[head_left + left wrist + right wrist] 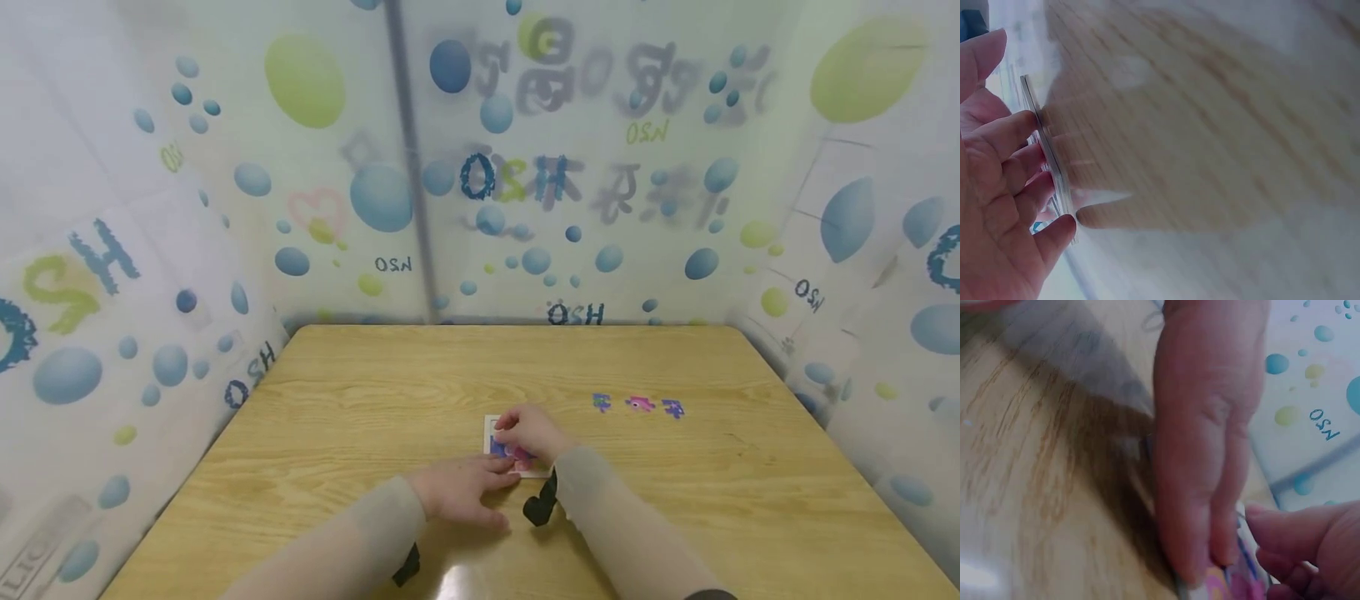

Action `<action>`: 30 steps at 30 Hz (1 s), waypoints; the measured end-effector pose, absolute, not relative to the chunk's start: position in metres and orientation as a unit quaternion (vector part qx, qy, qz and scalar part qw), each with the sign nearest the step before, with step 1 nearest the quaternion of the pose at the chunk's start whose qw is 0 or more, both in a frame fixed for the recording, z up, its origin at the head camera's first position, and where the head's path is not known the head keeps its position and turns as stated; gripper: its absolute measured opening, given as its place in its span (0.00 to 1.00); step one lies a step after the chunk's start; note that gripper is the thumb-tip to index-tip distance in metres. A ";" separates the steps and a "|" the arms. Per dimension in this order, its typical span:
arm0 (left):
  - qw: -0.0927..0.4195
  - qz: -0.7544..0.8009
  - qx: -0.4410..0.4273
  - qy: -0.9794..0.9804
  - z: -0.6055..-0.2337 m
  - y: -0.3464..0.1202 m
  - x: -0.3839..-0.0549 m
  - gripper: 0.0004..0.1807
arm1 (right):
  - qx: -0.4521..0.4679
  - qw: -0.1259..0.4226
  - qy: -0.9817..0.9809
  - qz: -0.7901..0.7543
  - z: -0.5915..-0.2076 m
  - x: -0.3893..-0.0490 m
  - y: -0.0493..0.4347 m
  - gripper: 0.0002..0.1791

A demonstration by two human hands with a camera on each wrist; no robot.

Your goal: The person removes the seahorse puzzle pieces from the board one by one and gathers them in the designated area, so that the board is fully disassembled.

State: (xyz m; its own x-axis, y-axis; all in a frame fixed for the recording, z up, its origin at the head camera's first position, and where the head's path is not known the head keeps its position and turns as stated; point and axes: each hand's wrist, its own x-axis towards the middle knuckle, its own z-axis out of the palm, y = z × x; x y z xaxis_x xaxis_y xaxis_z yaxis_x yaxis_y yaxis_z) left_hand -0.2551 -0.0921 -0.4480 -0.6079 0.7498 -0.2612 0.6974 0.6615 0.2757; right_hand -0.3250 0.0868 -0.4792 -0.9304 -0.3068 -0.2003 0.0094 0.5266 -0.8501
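A small white-framed jigsaw board (492, 424) with a blue, purple and pink picture lies on the table, partly covered by both hands. My left hand (461, 490) reaches in from the near left, its fingers extended and resting on the board's near side, thumb spread apart. In the left wrist view, the fingertips (1029, 122) lie along the board's edge. My right hand (534, 432) is over the board's upper part, fingers curled towards the thumb. The right wrist view shows its thumb (1285, 528) close to the bent fingers; I cannot tell whether a piece is between them.
Three loose jigsaw pieces lie in a row to the right: a blue-green one (602, 402), a pink one (640, 404) and a blue-purple one (673, 408). The wooden table (360, 375) is bordered at back and sides by a printed curtain (525, 242).
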 end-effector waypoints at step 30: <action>0.136 0.047 0.418 0.897 -0.455 -0.094 -0.254 0.43 | -0.046 0.180 0.868 -0.461 -0.473 -0.315 0.075 0.03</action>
State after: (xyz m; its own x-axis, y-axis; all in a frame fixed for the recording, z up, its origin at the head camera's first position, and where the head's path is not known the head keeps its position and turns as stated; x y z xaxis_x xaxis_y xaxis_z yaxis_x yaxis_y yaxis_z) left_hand -0.2540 -0.0944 -0.4551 -0.6139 0.7625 -0.2045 0.7367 0.6464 0.1986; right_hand -0.3155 0.0746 -0.4729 -0.9309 -0.2457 -0.2704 0.0863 0.5713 -0.8162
